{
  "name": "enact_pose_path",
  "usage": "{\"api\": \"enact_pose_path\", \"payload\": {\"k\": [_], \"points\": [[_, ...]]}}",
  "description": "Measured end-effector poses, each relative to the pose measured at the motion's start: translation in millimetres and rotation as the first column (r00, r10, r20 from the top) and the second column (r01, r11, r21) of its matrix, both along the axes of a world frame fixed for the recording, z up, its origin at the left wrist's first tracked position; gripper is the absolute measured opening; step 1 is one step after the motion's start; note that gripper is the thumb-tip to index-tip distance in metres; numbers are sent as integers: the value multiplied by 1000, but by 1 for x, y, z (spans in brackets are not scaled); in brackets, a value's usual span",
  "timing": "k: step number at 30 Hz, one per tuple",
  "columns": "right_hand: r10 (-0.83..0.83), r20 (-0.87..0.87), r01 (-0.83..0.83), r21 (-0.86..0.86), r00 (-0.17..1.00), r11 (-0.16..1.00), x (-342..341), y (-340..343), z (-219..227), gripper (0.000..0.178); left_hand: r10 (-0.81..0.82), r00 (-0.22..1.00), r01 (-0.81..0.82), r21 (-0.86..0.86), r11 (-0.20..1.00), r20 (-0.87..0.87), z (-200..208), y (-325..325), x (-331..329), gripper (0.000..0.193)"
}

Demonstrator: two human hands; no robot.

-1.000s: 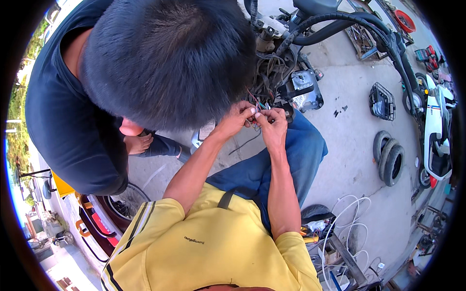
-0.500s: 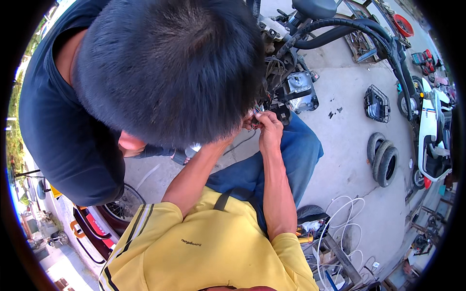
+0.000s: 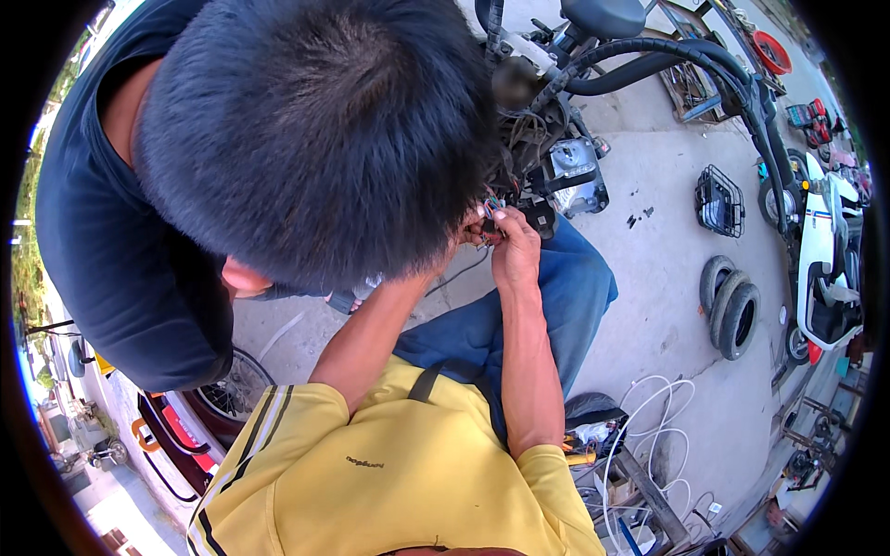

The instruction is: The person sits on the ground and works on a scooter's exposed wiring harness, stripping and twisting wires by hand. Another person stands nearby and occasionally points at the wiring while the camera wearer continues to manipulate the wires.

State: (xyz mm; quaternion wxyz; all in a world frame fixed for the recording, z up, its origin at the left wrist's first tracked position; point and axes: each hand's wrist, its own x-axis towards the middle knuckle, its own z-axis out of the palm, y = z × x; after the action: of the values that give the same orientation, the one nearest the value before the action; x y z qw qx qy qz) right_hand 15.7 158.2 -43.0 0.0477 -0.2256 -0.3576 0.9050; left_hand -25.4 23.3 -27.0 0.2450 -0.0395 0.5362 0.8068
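My right hand (image 3: 517, 246) is closed in a pinch on a small dark wire connector (image 3: 489, 226) at the opened front of a two-wheeler (image 3: 533, 139). Thin coloured wires (image 3: 494, 205) run out between my fingers. Close beside it, my left hand (image 3: 470, 228) has its fingertips bent onto the same bunch of wires. Another person's head (image 3: 315, 139) leans in from the left and hides most of that hand. Just right of the wires sits a black housing (image 3: 538, 219), below a silver-and-clear lamp unit (image 3: 577, 176).
Black handlebar tubing (image 3: 649, 46) arches over the upper right. Stacked tyres (image 3: 732, 306) and a black wire basket (image 3: 719, 201) lie on the concrete to the right, near a white scooter (image 3: 820, 250). A looped white hose (image 3: 663, 417) lies lower right.
The other person's head has shifted slightly left, uncovering more of the wires and my left fingertips. Both my hands stay at the wires with small finger movements.
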Motion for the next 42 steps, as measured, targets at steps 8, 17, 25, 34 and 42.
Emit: {"api": "enact_pose_path", "payload": {"k": [8,17,25,34,42], "points": [[100,36,-106,199,994,974,2,10,7,18,-45,999,44,-65,997,-14,3,-5,-6,10],[86,22,-85,499,996,863,7,14,14,16,-30,976,-51,-360,932,-218,-37,1,16,14],[57,40,-69,487,998,871,7,6,21,14,-440,831,-321,-939,122,-341,-61,-117,48,42],[9,21,-18,484,1000,875,3,6,14,13,-401,892,-255,-964,-69,-208,-87,-146,74,50],[24,35,-38,480,999,877,5,6,12,14,-351,881,-331,-943,22,-318,-91,-154,79,53]]}}
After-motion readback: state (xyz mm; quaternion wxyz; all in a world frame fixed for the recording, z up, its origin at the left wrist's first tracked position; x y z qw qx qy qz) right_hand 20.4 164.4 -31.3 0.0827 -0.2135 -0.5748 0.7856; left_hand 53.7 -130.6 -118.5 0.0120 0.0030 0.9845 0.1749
